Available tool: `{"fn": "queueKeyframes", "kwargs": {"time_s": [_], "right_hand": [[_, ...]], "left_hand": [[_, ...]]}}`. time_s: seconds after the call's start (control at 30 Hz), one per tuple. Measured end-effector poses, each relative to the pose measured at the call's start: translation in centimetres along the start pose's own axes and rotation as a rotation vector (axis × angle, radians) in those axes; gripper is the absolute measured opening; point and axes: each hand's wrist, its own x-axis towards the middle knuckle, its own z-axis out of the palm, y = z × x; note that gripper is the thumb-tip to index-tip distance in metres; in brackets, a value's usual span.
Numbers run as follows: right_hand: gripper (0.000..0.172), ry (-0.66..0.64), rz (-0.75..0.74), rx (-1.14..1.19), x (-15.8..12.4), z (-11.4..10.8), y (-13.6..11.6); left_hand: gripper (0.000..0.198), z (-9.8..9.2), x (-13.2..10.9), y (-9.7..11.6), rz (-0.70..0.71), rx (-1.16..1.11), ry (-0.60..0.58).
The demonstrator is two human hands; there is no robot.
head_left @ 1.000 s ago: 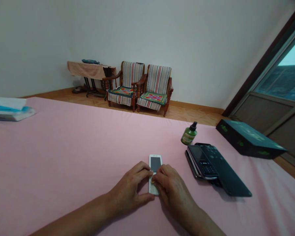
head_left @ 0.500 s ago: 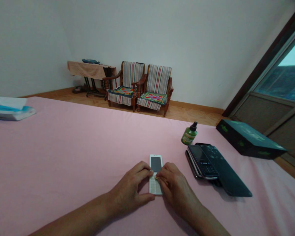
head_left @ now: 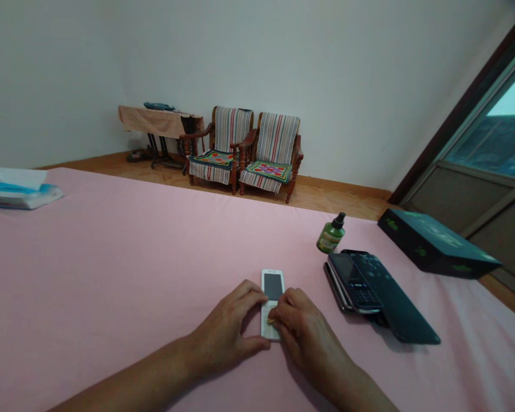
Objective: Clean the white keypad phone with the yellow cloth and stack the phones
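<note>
A white mobile phone (head_left: 273, 284) with a keypad lies face up on the pink cloth. My left hand (head_left: 223, 320) steadies it, forefinger near the upper left edge of the keypad and thumb at the lower left corner. Over the keypad is my right hand (head_left: 300, 323), fingers pinched together on a small yellowish piece (head_left: 270, 321). That piece touches or nearly touches the keys; most of it is hidden in the fingers, so its kind is unclear. The right hand covers part of the phone's right side.
To the right, a dark keypad phone (head_left: 355, 283) lies on other phones and a dark flat case (head_left: 401, 309). Behind them stand a green spray bottle (head_left: 331, 234) and a black box (head_left: 438, 243). A white-and-blue packet (head_left: 19, 191) lies far left.
My right hand's fingertips have shifted slightly down and left over the keypad, carrying the yellowish piece along. My left hand and the phone have barely moved.
</note>
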Motion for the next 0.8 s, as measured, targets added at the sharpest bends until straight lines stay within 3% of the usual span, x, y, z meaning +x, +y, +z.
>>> {"fn": "queueKeyframes", "kwargs": {"time_s": [0.3, 0.47, 0.67, 0.8], "right_hand": [[0.02, -0.002, -0.03, -0.022, 0.7, 1.5, -0.6], [0.019, -0.033, -0.031, -0.067, 0.4, 0.4, -0.3], [0.02, -0.004, -0.052, 0.047, 0.3, 0.9, -0.3], [0.02, 0.037, -0.035, 0.123, 0.1, 1.1, 0.1]], "left_hand": [[0.031, 0.1, 0.2, 0.3, 0.0, -0.09, 0.008], [0.043, 0.0, 0.1, 0.2, -0.002, -0.055, 0.001], [0.036, 0.0, 0.2, 0.3, -0.01, -0.045, 0.005], [0.055, 0.1, 0.1, 0.2, -0.021, -0.008, 0.007]]}}
